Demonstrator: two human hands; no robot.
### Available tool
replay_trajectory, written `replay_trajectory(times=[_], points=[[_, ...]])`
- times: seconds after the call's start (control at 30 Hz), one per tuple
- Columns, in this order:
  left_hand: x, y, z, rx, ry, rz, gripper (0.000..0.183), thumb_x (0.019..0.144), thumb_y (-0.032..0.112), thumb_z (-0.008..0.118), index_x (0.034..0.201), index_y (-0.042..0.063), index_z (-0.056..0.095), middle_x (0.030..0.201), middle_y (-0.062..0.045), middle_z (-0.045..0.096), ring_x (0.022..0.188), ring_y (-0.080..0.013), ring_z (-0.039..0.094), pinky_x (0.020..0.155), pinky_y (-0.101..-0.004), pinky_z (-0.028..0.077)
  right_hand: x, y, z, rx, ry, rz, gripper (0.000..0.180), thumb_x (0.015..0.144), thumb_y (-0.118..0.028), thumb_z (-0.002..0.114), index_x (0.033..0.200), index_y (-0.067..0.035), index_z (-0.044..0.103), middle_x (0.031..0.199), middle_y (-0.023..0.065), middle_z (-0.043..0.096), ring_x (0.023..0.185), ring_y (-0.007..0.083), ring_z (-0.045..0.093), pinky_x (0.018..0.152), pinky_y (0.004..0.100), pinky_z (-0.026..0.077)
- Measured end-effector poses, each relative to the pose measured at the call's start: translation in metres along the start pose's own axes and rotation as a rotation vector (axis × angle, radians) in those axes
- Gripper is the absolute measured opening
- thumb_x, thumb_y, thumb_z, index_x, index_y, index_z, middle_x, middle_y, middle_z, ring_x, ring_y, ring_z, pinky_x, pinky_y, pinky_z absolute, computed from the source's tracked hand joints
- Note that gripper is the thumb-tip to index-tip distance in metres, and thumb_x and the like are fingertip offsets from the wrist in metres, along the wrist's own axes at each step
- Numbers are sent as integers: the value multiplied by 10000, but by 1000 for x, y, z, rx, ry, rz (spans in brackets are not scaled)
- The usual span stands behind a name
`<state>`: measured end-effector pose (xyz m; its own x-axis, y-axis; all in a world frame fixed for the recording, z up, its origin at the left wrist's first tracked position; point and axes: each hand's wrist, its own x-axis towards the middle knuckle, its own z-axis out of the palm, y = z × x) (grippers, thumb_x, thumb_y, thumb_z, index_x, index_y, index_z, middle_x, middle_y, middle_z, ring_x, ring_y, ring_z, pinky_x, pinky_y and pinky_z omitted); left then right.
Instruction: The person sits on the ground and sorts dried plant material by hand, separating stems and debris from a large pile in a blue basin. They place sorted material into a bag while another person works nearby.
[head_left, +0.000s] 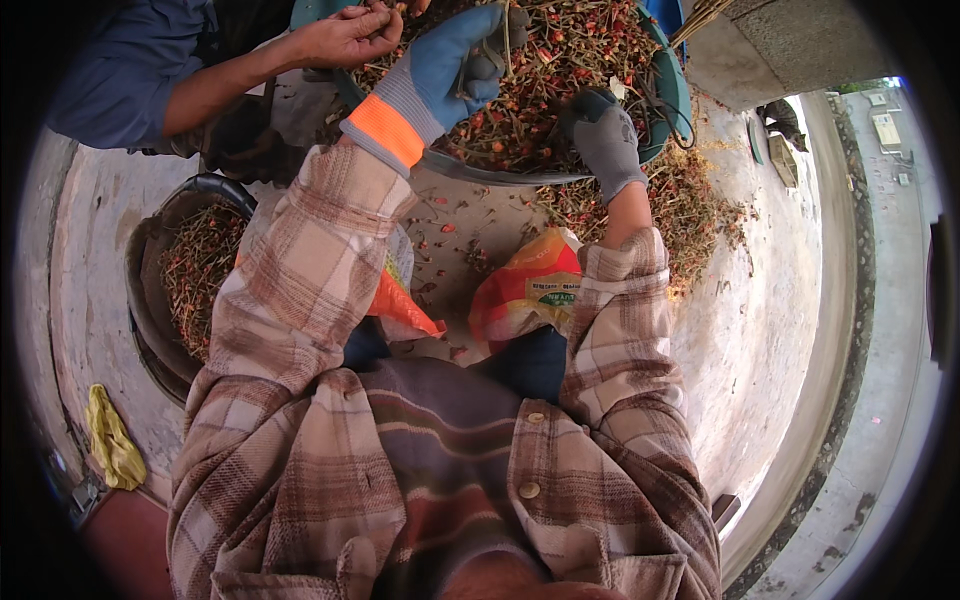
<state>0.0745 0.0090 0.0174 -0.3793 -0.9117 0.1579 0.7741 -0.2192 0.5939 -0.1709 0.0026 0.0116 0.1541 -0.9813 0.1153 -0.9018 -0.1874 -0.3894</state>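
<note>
A wide green tub (679, 97) full of red chili peppers with dry stems (555, 56) stands before me. My left hand (457, 67), in a blue and grey glove with an orange cuff band, is over the tub's left part, its fingers curled around a stem. My right hand (604, 131), in a grey glove, reaches down at the tub's near right side; its fingertips are among the peppers and stems, and what they touch is hidden.
A co-worker's bare hand (352, 37) is at the tub's left edge. A dark basket (139, 277) of stems and peppers stands at left, a yellow plastic bag (112, 439) below it. A stem pile (690, 217) lies right of the tub. Printed plastic sacks (525, 285) cover my legs.
</note>
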Motion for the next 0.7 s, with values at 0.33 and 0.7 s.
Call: replay_trajectory(times=[0.33, 0.7], points=[[-5, -17, 37, 266, 257, -80, 295, 1006, 264, 496, 1187, 67, 620, 950, -28, 627, 466, -18, 395, 374, -187, 304, -6, -4, -21, 1060, 45, -37, 173, 874, -35, 641, 1036, -25, 700, 936, 29, 705, 842, 100, 627, 746, 259, 502], [4, -34, 59, 606, 352, -75, 293, 966, 288, 560, 1175, 95, 631, 801, 13, 558, 412, -49, 363, 372, -235, 281, -16, -25, -26, 999, 19, -117, 183, 890, -91, 665, 1056, -18, 688, 945, 57, 701, 854, 110, 638, 786, 251, 514]])
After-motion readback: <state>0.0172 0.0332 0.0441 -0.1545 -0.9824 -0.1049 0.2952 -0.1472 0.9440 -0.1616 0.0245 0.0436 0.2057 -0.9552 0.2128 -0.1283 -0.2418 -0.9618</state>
